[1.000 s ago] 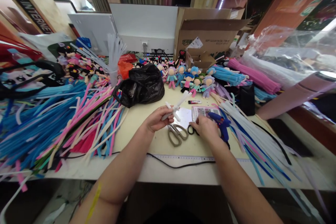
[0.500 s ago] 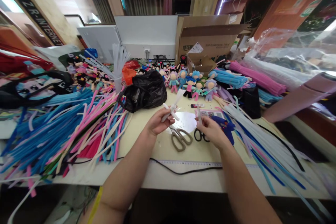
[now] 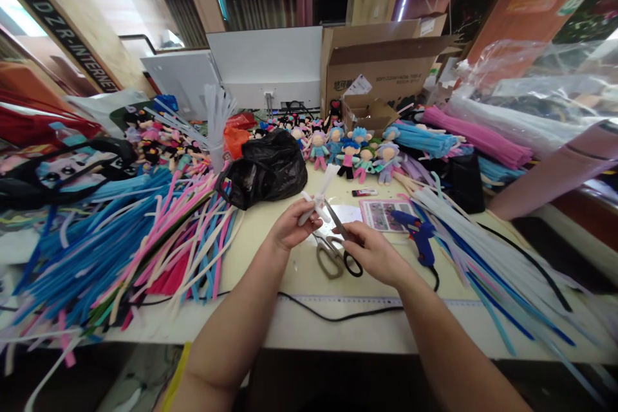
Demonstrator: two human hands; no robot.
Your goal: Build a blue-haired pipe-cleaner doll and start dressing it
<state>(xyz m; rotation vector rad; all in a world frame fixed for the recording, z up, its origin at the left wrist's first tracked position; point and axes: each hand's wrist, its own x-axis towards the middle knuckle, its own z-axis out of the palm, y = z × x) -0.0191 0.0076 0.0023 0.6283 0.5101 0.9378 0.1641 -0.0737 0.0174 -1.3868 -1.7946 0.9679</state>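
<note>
The left hand (image 3: 292, 225) pinches the white piece (image 3: 320, 198) between thumb and fingers, its loose ends pointing up and away. The right hand (image 3: 371, 251) grips the black scissors (image 3: 339, 225), which have swung leftward from well apart to right beside that piece, so blades and work now meet; contact is unclear. Below lie the grey scissors (image 3: 320, 262); rightward, the uncovered glue gun (image 3: 420, 232); beyond, dolls (image 3: 348, 158).
</note>
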